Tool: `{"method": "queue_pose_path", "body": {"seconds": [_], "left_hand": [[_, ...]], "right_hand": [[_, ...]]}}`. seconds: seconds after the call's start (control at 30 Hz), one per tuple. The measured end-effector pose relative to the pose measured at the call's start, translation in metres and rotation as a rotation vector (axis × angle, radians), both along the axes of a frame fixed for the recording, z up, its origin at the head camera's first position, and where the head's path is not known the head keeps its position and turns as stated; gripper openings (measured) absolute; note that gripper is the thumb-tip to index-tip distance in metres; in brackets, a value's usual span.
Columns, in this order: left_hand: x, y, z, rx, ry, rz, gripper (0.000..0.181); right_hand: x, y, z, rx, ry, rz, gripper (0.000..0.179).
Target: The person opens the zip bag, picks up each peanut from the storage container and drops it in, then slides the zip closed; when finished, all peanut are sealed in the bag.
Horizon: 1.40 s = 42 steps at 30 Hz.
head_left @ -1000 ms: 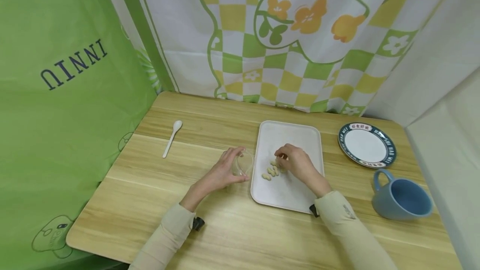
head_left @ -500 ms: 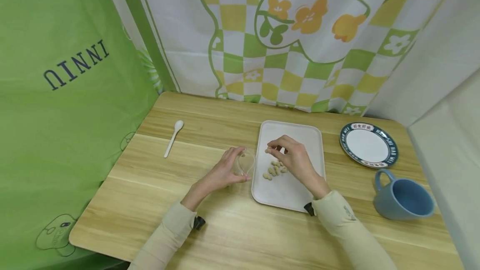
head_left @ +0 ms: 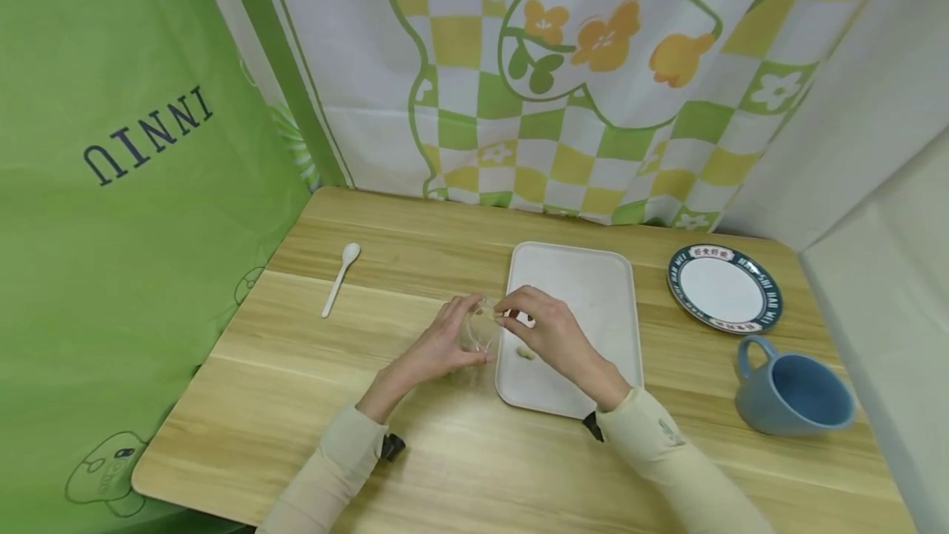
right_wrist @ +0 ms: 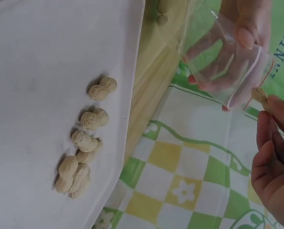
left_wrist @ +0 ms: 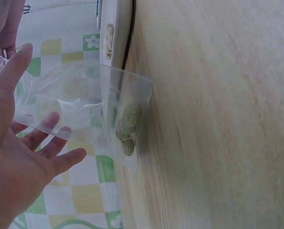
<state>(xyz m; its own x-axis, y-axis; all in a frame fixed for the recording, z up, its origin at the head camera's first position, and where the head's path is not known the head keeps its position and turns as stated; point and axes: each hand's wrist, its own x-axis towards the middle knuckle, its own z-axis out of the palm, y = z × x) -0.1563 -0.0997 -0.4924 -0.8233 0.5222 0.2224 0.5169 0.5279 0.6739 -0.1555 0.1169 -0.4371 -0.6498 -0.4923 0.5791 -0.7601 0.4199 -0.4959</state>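
My left hand (head_left: 437,344) holds a clear zip-top bag (left_wrist: 85,90) by its sides, the thumb on one side and the fingers spread along the other. A few peanuts (left_wrist: 129,121) lie in the bag's bottom corner, near the tabletop. Between thumb and fingertips my right hand (head_left: 554,338) pinches a single peanut (right_wrist: 259,94), right at the red-lined mouth of the bag. Several more peanuts (right_wrist: 89,120) lie along one side of the white tray (head_left: 593,295); in the head view the right hand hides most of them.
A white spoon (head_left: 340,280) lies on the wooden table (head_left: 415,254) to the left. Right of the tray are a plate with a dark patterned rim (head_left: 676,283) and a blue mug (head_left: 764,402). A checked curtain (head_left: 541,122) hangs behind the table.
My right hand has lifted a peanut from the pile on the tray and carried it left to the bag's mouth. The left hand and bag have stayed nearly still.
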Motion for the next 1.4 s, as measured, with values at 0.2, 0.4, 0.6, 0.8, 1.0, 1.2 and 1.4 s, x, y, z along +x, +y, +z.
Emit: {"method": "queue_pose_path", "body": {"seconds": [0.2,0.4,0.6,0.8,1.0,1.2,1.4], "left_hand": [[0.0,0.0,0.001,0.0,0.006,-0.004,0.088],[0.001,-0.001,0.002,0.01,-0.011,0.003,0.089],[0.001,-0.001,0.002,0.001,-0.014,-0.004,0.088],[-0.001,-0.002,0.002,-0.009,-0.015,-0.008,0.09],[-0.001,-0.005,0.003,-0.01,-0.017,0.009,0.091],[-0.001,-0.008,0.003,0.01,-0.052,0.037,0.091],[0.0,-0.007,0.002,0.011,-0.075,0.04,0.091]], "right_hand": [[0.002,-0.007,-0.004,0.052,0.047,-0.002,0.019],[0.002,-0.009,-0.005,0.101,0.056,-0.015,0.017],[0.001,-0.011,-0.007,0.138,0.074,-0.025,0.016],[-0.002,-0.001,0.0,0.088,0.08,-0.091,0.013],[-0.004,0.018,-0.005,0.099,-0.043,-0.212,0.009],[-0.003,0.02,-0.029,0.42,-0.246,-0.153,0.015],[-0.003,0.016,-0.04,0.564,-0.238,-0.107,0.015]]}}
